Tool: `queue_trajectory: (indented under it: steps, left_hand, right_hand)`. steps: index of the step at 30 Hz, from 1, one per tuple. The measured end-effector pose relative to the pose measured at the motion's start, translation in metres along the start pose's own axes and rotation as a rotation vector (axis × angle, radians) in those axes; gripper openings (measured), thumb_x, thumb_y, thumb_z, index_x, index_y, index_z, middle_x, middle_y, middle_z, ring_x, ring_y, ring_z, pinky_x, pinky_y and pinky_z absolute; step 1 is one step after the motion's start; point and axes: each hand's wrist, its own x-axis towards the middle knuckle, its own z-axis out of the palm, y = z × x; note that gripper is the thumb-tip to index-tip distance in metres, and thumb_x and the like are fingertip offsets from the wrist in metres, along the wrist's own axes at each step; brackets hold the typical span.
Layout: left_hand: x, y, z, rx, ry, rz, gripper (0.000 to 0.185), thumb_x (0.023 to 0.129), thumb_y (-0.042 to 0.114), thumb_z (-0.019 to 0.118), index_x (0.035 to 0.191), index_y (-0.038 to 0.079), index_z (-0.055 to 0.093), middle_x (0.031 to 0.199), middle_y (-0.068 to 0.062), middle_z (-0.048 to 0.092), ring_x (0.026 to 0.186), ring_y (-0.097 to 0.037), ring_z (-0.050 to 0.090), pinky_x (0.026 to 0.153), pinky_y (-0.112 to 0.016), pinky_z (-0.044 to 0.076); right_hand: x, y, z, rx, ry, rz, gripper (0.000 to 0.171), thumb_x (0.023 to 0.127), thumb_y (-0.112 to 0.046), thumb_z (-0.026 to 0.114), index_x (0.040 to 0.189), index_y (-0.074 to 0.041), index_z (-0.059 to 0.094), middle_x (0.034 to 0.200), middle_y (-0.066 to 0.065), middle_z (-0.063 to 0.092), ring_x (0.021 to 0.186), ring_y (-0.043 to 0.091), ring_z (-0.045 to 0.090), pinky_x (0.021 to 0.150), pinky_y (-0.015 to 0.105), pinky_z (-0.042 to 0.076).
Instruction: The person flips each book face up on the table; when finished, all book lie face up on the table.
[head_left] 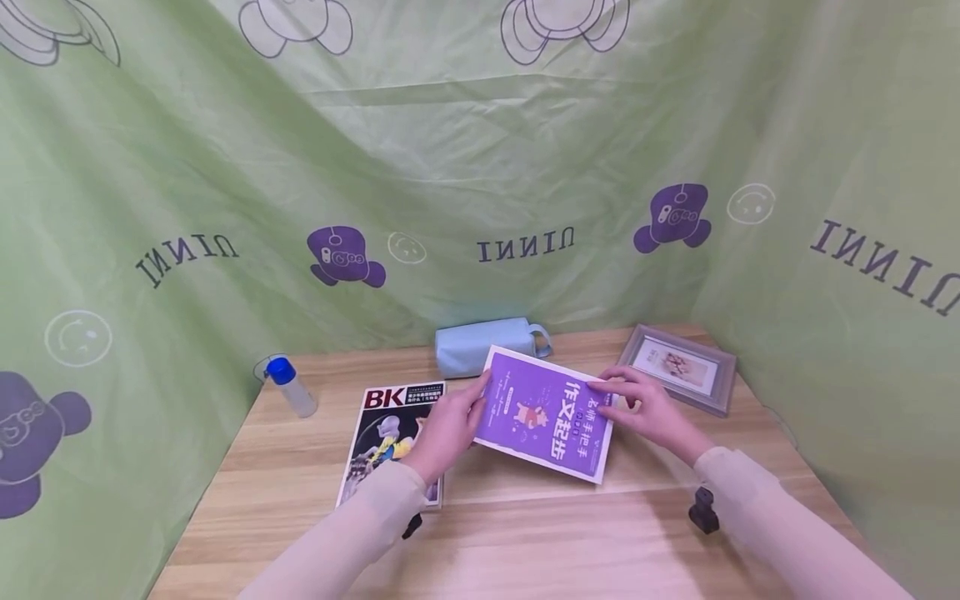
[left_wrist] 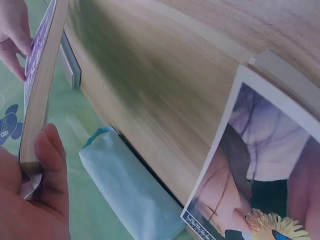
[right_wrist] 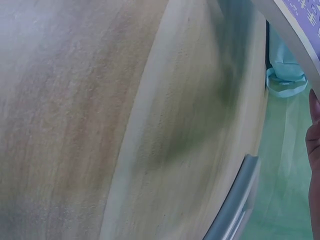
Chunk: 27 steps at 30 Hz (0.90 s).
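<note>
A purple book [head_left: 543, 417] with a white border and a cartoon bear on its cover is held tilted above the table. My left hand [head_left: 447, 425] grips its left edge, thumb and fingers on opposite sides, as the left wrist view shows with the thick page block between them. At the opposite edge, my right hand [head_left: 651, 412] pinches the book, with fingertips lying on the cover; in the right wrist view only part of that hand [right_wrist: 314, 145] shows. Beneath my left forearm lies a magazine [head_left: 386, 433] marked BK, partly covered by the hand and sleeve.
Behind the book, a light blue pencil case [head_left: 472, 346] lies along the back of the wooden table [head_left: 247, 483]. A grey picture frame [head_left: 720, 392] lies at the back right. A blue-capped bottle [head_left: 292, 387] stands at the back left. Green printed cloth [head_left: 465, 183] hangs around the table.
</note>
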Motion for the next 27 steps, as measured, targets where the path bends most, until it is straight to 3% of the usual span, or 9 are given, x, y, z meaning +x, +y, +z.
queue_trajectory:
  steps: [4,8,11,17,23,27]
  left_hand:
    - [0.003,0.001,0.002,-0.037,-0.069,-0.065,0.049,0.108,0.015,0.059,0.156,0.015,0.050,0.134,-0.014,0.068,0.076,-0.015,0.068,0.068,-0.028,0.060]
    - [0.003,0.003,0.004,-0.028,-0.136,-0.114,0.049,0.109,0.017,0.057,0.157,0.013,0.049,0.129,-0.019,0.070,0.076,-0.016,0.066,0.064,-0.029,0.058]
    - [0.003,0.002,0.007,0.023,-0.168,-0.113,0.049,0.109,0.017,0.057,0.156,0.011,0.049,0.122,-0.019,0.072,0.083,-0.019,0.067,0.074,-0.037,0.059]
    - [0.004,0.000,0.011,0.028,-0.191,-0.100,0.047,0.108,0.012,0.057,0.154,0.004,0.050,0.129,-0.023,0.069,0.104,-0.032,0.072,0.091,-0.046,0.059]
    - [0.007,-0.002,0.013,-0.018,-0.271,-0.177,0.057,0.105,0.017,0.060,0.156,0.000,0.044,0.146,-0.023,0.058,0.129,-0.038,0.060,0.109,-0.050,0.048]
    - [0.009,-0.005,0.016,-0.038,-0.327,-0.220,0.066,0.099,0.018,0.064,0.157,-0.001,0.042,0.150,-0.022,0.053,0.133,-0.037,0.057,0.113,-0.050,0.045]
  right_hand:
    - [-0.001,0.001,0.001,-0.017,-0.025,0.001,0.045,0.082,-0.011,0.090,0.125,-0.009,0.077,0.124,0.011,0.064,0.095,0.022,0.059,0.068,0.035,0.054]
    - [-0.003,0.004,0.003,-0.026,-0.075,0.059,0.045,0.082,-0.016,0.090,0.125,-0.011,0.077,0.126,0.012,0.062,0.091,0.020,0.058,0.068,0.032,0.053]
    - [-0.005,0.006,0.006,-0.017,-0.117,0.118,0.045,0.084,-0.021,0.089,0.127,-0.013,0.077,0.128,0.011,0.060,0.089,0.017,0.057,0.070,0.031,0.052]
    - [-0.007,0.010,0.010,0.001,-0.150,0.142,0.045,0.084,-0.022,0.088,0.127,-0.013,0.077,0.127,0.011,0.059,0.087,0.018,0.057,0.069,0.033,0.053]
    - [-0.006,0.008,0.012,-0.033,-0.177,0.186,0.046,0.085,-0.021,0.088,0.129,-0.013,0.076,0.127,0.012,0.059,0.087,0.015,0.057,0.073,0.034,0.055]
    - [-0.006,0.005,0.014,-0.063,-0.196,0.222,0.046,0.086,-0.020,0.087,0.130,-0.013,0.075,0.128,0.014,0.058,0.092,0.017,0.059,0.080,0.040,0.056]
